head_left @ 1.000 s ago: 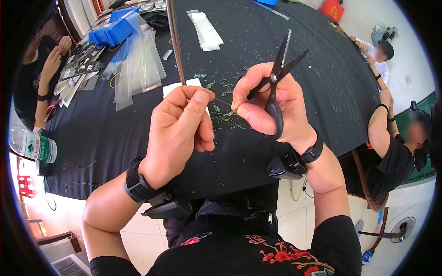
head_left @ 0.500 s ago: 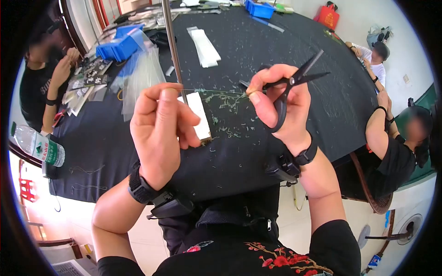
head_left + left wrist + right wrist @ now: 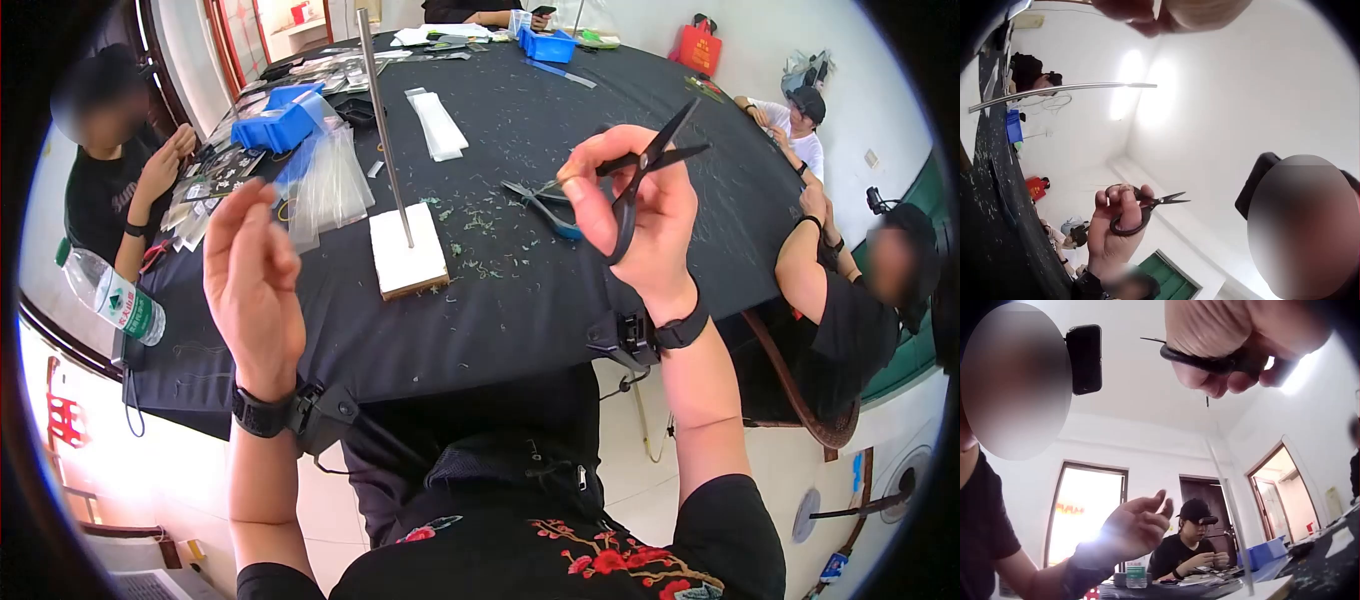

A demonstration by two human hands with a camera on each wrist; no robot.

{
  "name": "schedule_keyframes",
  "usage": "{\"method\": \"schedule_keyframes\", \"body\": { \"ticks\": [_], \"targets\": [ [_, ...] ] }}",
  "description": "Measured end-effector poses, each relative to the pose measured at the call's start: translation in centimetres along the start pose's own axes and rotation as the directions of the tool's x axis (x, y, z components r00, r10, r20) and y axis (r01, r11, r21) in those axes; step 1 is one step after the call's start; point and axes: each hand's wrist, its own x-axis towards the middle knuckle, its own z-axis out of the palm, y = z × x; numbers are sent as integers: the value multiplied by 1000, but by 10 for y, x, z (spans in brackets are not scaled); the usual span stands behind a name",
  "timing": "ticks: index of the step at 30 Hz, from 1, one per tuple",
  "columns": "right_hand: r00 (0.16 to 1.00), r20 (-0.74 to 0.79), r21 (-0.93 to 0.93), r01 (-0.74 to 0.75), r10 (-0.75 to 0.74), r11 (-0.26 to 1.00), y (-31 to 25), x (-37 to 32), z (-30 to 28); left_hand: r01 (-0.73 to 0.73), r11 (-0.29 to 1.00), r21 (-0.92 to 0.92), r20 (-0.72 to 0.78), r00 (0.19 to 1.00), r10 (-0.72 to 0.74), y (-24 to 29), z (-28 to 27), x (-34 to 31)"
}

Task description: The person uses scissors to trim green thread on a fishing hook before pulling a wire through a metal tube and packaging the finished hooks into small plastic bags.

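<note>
Scissors [image 3: 646,160] are held in curled fingers of your right hand [image 3: 662,222]; left of the rod [image 3: 385,130], your left hand [image 3: 255,295] has relaxed, empty fingers.

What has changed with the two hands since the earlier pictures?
The left hand has moved left, away from the metal rod and the right hand. The thread earlier stretched between the hands no longer shows there; the left hand seems to have let go. The right hand still holds the scissors; the rod still stands on its white block.
</note>
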Motion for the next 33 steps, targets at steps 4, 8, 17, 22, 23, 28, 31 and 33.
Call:
{"method": "schedule_keyframes", "body": {
  "ticks": [4, 8, 17, 22, 23, 28, 31, 33],
  "targets": [
    [987, 143, 50, 69, -75, 996, -17, 5, 14, 144, 984, 108, 438, 881, -177, 20, 44, -25],
    [983, 168, 13, 75, -76, 997, -29, 6, 20, 349, 928, 132, 544, 757, -362, 23, 67, -38],
    [996, 55, -28, 71, -69, 997, -39, 1, -8, 473, 877, 89, 459, 762, -457, 4, 20, -54],
    [997, 24, -66, 77, -76, 995, -40, 1, -26, 411, 804, 429, 357, 741, -569, 10, -4, -55],
    [993, 67, -80, 106, -100, 991, -41, 0, -28, 269, 824, 498, 292, 843, -452, 8, -2, -57],
    [958, 226, -21, 189, -179, 982, -47, 6, -7, 186, 935, 301, 403, 864, -302, 23, 29, -38],
    [971, 238, 46, 25, -35, 999, -51, 5, -1, 153, 966, 207, 541, 805, -244, 27, 56, -42],
    [978, 207, 82, 1, -18, 997, -50, 4, 7, 124, 967, 222, 617, 750, -238, 24, 63, -42]
  ]
}}
